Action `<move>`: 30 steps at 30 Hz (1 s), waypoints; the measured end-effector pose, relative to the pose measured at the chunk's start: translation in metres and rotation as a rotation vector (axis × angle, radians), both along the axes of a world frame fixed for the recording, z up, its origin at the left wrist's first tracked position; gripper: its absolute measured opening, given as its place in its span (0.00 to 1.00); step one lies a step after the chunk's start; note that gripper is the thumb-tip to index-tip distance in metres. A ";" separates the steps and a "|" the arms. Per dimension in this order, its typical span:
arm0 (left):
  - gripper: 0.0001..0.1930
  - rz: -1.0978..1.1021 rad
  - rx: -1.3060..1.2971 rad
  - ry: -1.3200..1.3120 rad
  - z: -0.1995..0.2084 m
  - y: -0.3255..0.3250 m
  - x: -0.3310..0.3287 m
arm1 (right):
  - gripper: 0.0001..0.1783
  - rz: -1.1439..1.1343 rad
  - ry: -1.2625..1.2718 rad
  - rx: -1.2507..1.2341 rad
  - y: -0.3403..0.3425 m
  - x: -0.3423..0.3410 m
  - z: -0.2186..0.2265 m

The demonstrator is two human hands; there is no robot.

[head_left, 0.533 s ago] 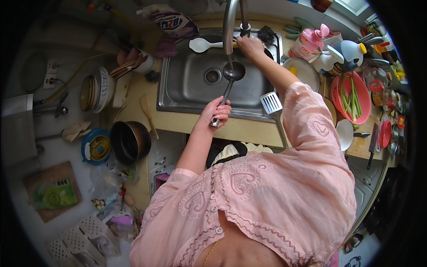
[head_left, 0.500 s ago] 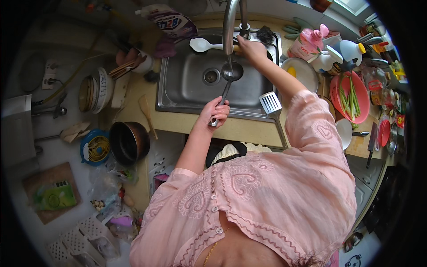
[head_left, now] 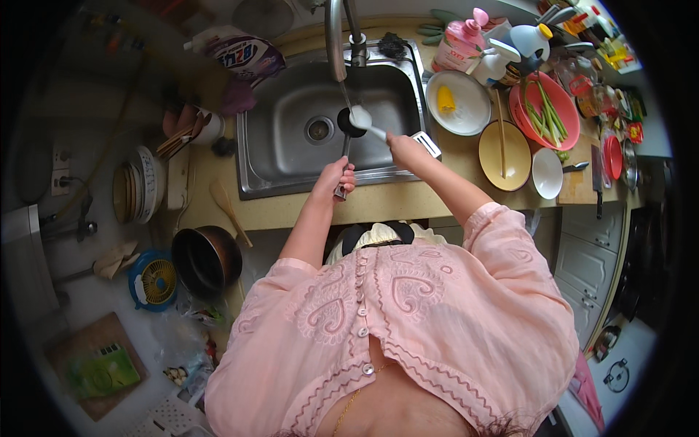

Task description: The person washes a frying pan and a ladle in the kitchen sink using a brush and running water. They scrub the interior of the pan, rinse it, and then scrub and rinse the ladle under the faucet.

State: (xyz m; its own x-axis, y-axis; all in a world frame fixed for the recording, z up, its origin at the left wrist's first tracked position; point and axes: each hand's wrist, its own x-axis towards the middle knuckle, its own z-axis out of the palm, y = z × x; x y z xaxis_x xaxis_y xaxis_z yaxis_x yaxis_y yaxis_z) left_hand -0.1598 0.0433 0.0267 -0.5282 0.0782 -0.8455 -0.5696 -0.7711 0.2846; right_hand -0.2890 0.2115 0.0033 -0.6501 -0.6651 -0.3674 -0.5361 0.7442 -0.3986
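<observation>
Your left hand (head_left: 336,177) is gripping, fingers wrapped tight, a dark-handled black ladle (head_left: 347,130) over the steel sink (head_left: 284,149). Your right hand (head_left: 401,148) is clamping a white plastic spoon (head_left: 362,118) under the tap (head_left: 335,40).

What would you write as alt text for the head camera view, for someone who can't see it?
Seen from above, a person in a pink blouse stands at a steel sink, the left hand gripping a dark ladle under the tap and the right hand holding a white spoon. Bowls and bottles crowd the counter to the right.
</observation>
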 end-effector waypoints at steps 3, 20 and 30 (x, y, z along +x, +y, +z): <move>0.13 -0.069 -0.027 0.023 -0.001 -0.005 0.000 | 0.23 0.026 -0.037 -0.074 -0.003 0.002 -0.001; 0.13 -0.115 0.098 -0.001 -0.002 -0.034 0.010 | 0.16 -0.077 -0.033 0.021 -0.020 0.030 0.039; 0.27 -0.367 -0.166 -0.005 0.016 -0.063 -0.018 | 0.21 -0.288 -0.522 -0.065 -0.008 0.046 0.114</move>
